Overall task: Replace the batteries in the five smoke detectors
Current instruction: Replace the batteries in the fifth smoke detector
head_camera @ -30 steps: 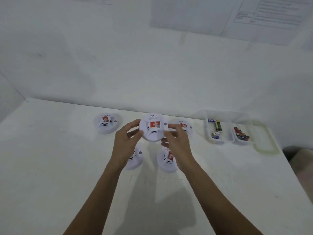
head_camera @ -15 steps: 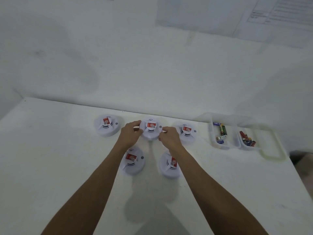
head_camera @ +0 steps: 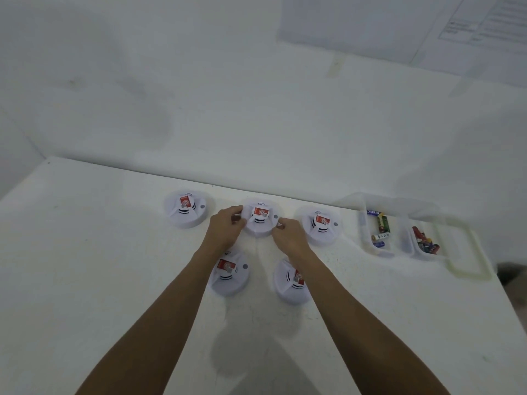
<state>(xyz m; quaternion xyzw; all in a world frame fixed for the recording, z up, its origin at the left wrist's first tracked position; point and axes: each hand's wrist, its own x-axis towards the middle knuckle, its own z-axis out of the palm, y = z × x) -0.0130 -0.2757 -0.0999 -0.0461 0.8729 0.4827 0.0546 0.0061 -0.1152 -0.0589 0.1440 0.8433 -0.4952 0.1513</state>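
White smoke detectors [head_camera: 186, 219] bear red labels [head_camera: 184, 201]; the table [head_camera: 85, 266] is white, the batteries [head_camera: 383, 223] green and red.

Bare workroom: white table [head_camera: 85, 280] against white wall [head_camera: 199, 109], printed sheets [head_camera: 427, 29] taped up.

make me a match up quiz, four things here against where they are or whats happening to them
Things:
1. middle detector
2. far-left detector
3. near-right detector
4. red batteries

States:
A. partly hidden by the right forearm
B. in the right compartment of the tray
C. gripped by the left hand and the right hand
D. on the table, touched by nothing

Pairs: 1-C, 2-D, 3-A, 4-B
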